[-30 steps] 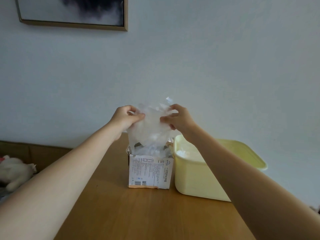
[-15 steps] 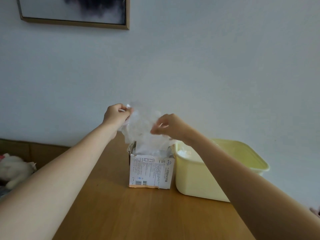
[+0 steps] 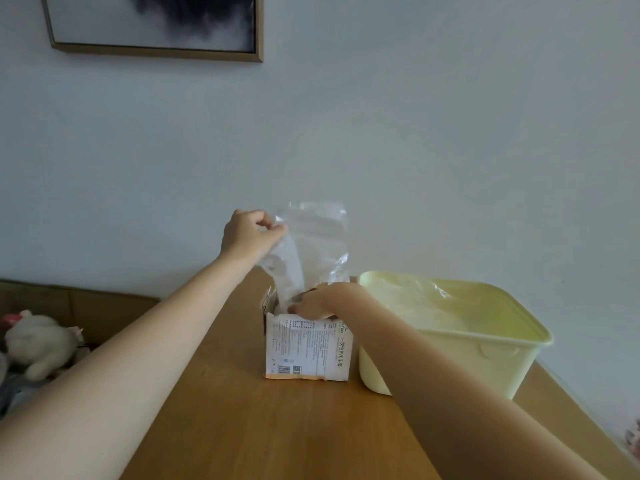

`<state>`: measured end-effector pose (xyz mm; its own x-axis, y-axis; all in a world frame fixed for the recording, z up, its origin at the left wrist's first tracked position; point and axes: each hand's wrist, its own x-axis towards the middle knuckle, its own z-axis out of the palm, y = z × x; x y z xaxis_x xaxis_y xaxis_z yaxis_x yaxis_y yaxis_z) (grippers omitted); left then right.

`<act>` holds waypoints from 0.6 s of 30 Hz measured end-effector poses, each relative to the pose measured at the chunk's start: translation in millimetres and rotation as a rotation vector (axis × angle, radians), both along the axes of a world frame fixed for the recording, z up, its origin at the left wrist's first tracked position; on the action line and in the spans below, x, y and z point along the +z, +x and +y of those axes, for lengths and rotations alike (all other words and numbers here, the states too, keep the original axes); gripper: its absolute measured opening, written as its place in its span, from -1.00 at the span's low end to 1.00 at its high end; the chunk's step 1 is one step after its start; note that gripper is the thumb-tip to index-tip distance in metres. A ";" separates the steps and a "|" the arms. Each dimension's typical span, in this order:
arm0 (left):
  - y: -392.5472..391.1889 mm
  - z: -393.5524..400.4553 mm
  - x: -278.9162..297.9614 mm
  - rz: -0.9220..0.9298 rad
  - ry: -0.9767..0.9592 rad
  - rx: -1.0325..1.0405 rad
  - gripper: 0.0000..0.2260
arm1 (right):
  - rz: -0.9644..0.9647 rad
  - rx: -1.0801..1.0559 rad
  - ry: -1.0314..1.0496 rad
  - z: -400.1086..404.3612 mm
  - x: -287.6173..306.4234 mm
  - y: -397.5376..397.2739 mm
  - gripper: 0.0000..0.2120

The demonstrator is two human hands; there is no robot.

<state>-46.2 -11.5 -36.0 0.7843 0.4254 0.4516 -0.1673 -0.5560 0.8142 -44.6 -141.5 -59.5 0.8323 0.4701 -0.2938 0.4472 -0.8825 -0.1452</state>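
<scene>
A small white printed cardboard box [image 3: 306,351] stands on the wooden table [image 3: 277,427], its top open. A clear plastic glove [image 3: 311,244] rises out of it. My left hand [image 3: 247,233] pinches the glove's upper left edge, held high above the box. My right hand [image 3: 320,301] rests on the box's top opening, fingers reaching in at the glove's lower end; whether they grip anything is hidden.
A pale yellow plastic tub [image 3: 460,351] stands right beside the box, with clear plastic inside. A framed picture [image 3: 156,26] hangs on the wall. A white plush toy [image 3: 38,341] lies off the table's left side. The table's right edge runs close to the wall.
My right hand let go of the glove's top and dropped to the box opening. My left hand stays up, now holding the glove alone, which hangs stretched taller.
</scene>
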 end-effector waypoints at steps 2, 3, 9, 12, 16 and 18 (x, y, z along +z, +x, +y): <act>-4.0 -2.8 3.9 -0.059 0.032 -0.039 -0.75 | -0.035 -0.019 0.000 -4.0 0.6 -6.8 -0.53; -4.9 -3.0 6.2 -0.081 -0.007 -0.087 -0.73 | -0.073 -0.033 0.003 -7.0 1.1 -9.6 -0.51; 0.2 -7.1 14.7 -0.138 -0.289 -0.190 -0.69 | -0.250 0.039 0.089 -26.6 28.5 -6.1 -0.65; -0.8 -8.5 15.1 -0.143 -0.406 -0.184 -0.78 | -0.154 -0.083 0.314 -50.3 48.3 0.5 -0.70; -1.5 -12.9 15.6 -0.209 -0.513 -0.292 -0.74 | 0.119 -0.248 1.154 -78.1 60.0 7.3 -0.80; -1.3 -24.4 16.6 -0.201 -0.476 -0.310 -0.76 | 0.303 -0.271 1.420 -82.1 60.3 11.9 -0.63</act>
<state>-47.5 -35.9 -19.4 0.8230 0.3826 0.4199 -0.4396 -0.0392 0.8973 -32.7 -223.6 0.8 0.9320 0.3498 0.0948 0.0916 0.0258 -0.9955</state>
